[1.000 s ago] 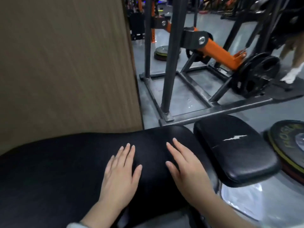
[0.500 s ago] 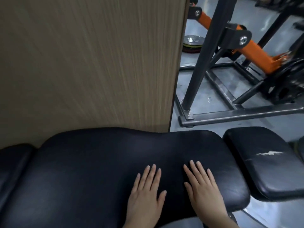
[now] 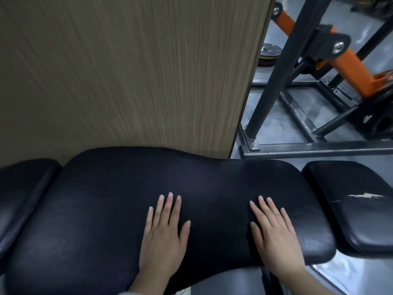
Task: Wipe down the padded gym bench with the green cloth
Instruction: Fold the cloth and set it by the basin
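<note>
1. Across the lower half of the frame lies the padded gym bench (image 3: pixel 106 209), its black main pad running left to right, with a smaller pad (image 3: pixel 23 194) at the left edge and a seat pad (image 3: pixel 357 209) at the right.
2. Left hand (image 3: pixel 163 235): flat on the main pad at lower centre, fingers straight and together, gripping nothing.
3. Right hand (image 3: pixel 274 233): flat on the same pad towards its right end, fingers straight, gripping nothing.
4. Seat pad bears a white, jagged tear (image 3: pixel 365 195) in its cover.
5. Upper left: wood-grain panel (image 3: pixel 127 71) standing behind the bench.
6. Upper right: dark steel frame (image 3: pixel 274 81) with an orange arm (image 3: pixel 348 67) on the grey floor (image 3: pixel 274 128); weight plates (image 3: pixel 269 54) lie beyond.
7. Writing: no legible brand or label on any surface.
</note>
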The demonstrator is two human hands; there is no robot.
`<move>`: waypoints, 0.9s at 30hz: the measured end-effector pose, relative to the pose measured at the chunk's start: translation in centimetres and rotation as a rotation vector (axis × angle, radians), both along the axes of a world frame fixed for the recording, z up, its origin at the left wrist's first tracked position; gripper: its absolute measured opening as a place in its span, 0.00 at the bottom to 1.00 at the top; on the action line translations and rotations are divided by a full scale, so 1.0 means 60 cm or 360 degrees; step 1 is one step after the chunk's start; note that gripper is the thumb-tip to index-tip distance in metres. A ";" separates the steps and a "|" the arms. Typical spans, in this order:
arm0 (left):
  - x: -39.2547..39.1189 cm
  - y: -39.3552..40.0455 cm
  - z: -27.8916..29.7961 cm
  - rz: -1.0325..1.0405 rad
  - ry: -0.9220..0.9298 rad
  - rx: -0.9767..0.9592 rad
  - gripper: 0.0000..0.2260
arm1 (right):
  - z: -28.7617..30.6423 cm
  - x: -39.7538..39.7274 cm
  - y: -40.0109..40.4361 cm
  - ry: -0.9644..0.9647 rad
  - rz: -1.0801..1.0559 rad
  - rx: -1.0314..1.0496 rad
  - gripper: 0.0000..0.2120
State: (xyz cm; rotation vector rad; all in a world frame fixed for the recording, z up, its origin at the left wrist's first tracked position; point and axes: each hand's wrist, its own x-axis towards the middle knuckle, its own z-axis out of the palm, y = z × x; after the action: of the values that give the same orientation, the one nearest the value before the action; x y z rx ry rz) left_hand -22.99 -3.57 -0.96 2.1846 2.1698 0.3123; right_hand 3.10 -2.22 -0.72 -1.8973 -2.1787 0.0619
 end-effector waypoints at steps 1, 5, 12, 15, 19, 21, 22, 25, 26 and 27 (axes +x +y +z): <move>0.000 0.001 -0.001 0.0010 0.0003 0.0007 0.28 | 0.000 0.001 0.001 0.0012 0.0007 0.0011 0.30; 0.000 0.006 -0.001 0.0026 0.0030 -0.0013 0.28 | -0.002 0.001 0.005 0.0067 0.0031 0.0023 0.30; 0.000 0.004 -0.003 0.0031 0.0039 -0.0013 0.27 | -0.008 0.008 0.003 0.0086 0.0041 0.0056 0.24; 0.001 0.005 -0.004 0.0026 0.0027 -0.0018 0.27 | -0.007 0.008 0.003 0.0086 0.0040 0.0072 0.24; -0.002 0.004 -0.005 0.0025 0.0022 -0.0026 0.27 | -0.009 0.007 0.003 0.0097 0.0038 0.0082 0.23; -0.001 0.003 -0.004 0.0024 0.0011 -0.0037 0.27 | -0.008 0.007 0.004 0.0104 0.0037 0.0085 0.23; -0.001 0.004 -0.003 0.0021 -0.0002 -0.0059 0.27 | -0.009 0.008 0.003 0.0103 0.0044 0.0085 0.23; -0.002 0.005 -0.003 0.0020 -0.0011 -0.0072 0.27 | -0.007 0.008 0.002 0.0146 0.0056 0.0084 0.23; -0.002 0.004 -0.001 0.0018 -0.0017 -0.0076 0.27 | -0.005 0.006 0.003 0.0206 0.0045 0.0087 0.23; -0.002 0.004 0.000 0.0015 -0.0038 -0.0091 0.27 | 0.000 0.003 0.006 0.0300 0.0025 0.0083 0.23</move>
State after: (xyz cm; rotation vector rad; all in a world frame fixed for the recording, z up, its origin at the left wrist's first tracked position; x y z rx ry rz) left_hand -23.09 -3.30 -0.95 2.1302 2.1498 0.2719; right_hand 3.29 -1.88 -0.71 -1.7691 -2.0505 0.1773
